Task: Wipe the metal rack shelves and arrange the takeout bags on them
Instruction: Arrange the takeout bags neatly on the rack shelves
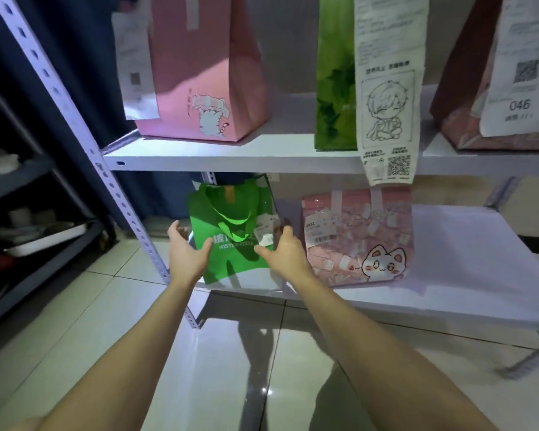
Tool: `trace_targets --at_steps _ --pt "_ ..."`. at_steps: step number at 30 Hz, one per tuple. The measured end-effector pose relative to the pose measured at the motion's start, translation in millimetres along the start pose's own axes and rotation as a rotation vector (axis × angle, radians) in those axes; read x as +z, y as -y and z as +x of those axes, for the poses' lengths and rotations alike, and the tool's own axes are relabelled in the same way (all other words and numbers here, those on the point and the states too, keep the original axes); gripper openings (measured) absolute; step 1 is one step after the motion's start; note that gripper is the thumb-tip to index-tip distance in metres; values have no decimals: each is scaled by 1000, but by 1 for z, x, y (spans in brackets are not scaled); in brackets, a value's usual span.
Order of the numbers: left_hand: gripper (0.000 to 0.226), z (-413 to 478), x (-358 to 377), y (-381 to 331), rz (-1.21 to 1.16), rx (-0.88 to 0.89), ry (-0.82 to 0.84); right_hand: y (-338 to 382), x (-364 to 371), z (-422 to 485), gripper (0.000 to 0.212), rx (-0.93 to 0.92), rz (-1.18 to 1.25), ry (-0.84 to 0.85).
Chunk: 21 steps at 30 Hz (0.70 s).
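A green fabric takeout bag [231, 222] with looped handles and a white receipt stands at the left end of the lower shelf [467, 275] of the white metal rack. My left hand [185, 251] is beside its left edge and my right hand [285, 253] is at its right edge; the fingers of both are spread and relaxed, with only the fingertips close to the bag. To the right of the green bag stands a pink cat-print bag [358, 241]. The upper shelf [231, 157] carries a pink paper bag [199, 73], a green leaf-print bag [335, 88] with a long receipt, and a dark red bag [467, 98].
The rack's perforated upright post [112, 185] slants down at the left. A dark cart [28, 231] with dishes and a white tray stands further left. Glossy floor tiles [231, 368] lie below. The right half of the lower shelf holds no bags.
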State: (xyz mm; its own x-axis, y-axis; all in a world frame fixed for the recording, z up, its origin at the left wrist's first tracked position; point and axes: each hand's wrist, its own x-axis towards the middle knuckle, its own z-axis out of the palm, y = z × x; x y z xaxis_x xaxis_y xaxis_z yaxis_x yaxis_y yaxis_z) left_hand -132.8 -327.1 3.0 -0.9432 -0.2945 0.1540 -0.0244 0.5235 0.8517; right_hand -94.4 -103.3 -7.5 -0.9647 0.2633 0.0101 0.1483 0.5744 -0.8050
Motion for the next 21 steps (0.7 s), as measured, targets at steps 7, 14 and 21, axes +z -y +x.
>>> trace_targets --at_steps 7,14,21 --pt "16 0 -17 20 -25 103 122 2 19 2 9 -67 97 -4" --pt "60 -18 -65 29 -177 154 -21 14 2 -43 17 -207 133 -18" --pt "48 -16 -49 0 -355 101 -38 -18 -50 -94 9 -203 187 -197"
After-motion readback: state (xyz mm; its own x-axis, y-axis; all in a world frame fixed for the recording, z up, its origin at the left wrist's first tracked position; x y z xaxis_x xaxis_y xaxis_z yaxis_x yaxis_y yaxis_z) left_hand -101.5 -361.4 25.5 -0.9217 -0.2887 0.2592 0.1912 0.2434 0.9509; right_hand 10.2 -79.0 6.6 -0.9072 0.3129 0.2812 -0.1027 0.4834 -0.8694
